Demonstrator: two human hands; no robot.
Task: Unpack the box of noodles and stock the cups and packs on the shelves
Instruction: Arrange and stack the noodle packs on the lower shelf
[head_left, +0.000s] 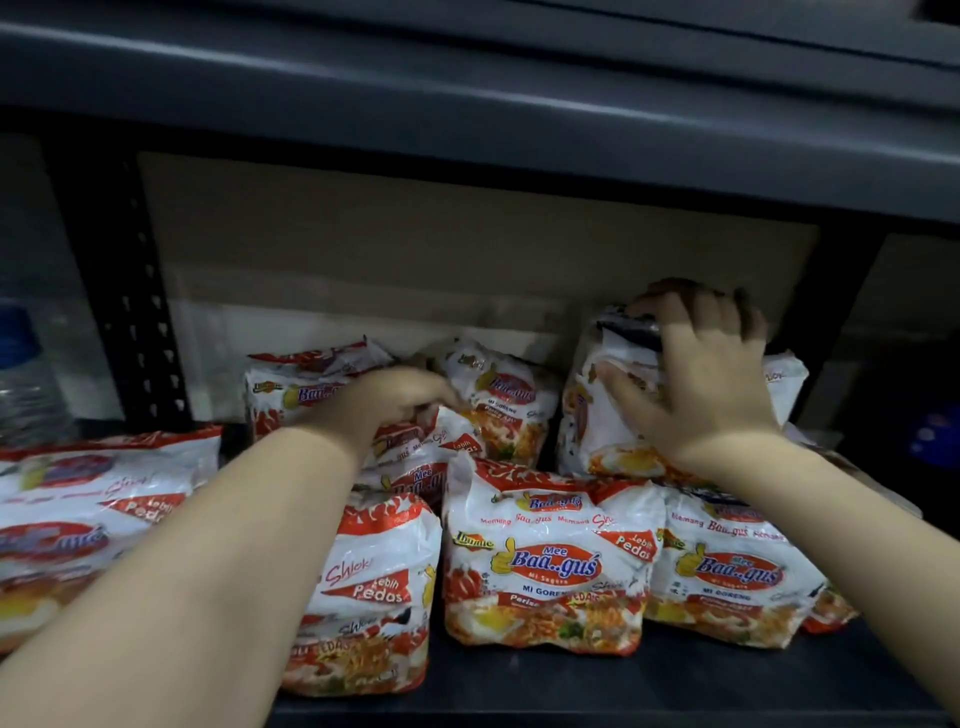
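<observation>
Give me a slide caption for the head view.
Both hands arranging noodle packs on a dark shelf.
</observation>
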